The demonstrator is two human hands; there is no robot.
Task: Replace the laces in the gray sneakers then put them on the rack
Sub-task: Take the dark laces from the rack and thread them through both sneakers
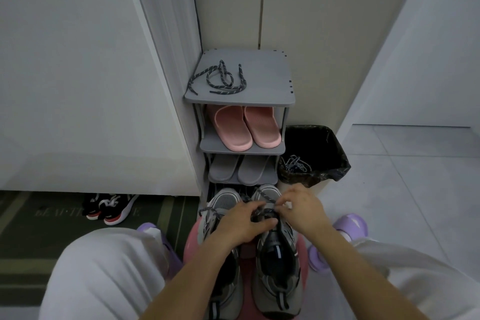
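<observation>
**While both hands tie in a lace, the gray pair sits just short of the rack**

As the person sits over the shoes, the left hand point(241, 227) and right hand point(302, 209) meet over the right gray sneaker point(278, 267). Left fingers point(255, 206) are curled, with the thumb below them, pinching the dark speckled lace point(266, 199) at the sneaker's upper eyelets. Right fingers point(284, 200) are bent and pressed together, pinching the same lace just beside the left fingers. Exactly which strand each holds can't be told.

The left gray sneaker point(223, 283) lies under the left wrist, touching its mate. Both point away from the person and rest on a pink stool point(191, 244) below the fingers; a lace end hangs near its toe.

Just beyond the fingers stands the gray rack point(265, 78). Its lowest opening is right behind the sneaker toes. A second lace point(220, 78) lies loose on the top shelf, well beyond the fingers. Pink slippers point(246, 127) are on the next shelf, gray slippers point(241, 169) on the one under it.

Beyond and to the right of the right fingers is a black-lined bin point(330, 148) with pale laces point(296, 165) inside. Well left of the left fingers, black-and-red sneakers point(111, 209) sit on a dark mat point(39, 228). Purple slippers point(350, 226) are on the person's feet.
</observation>
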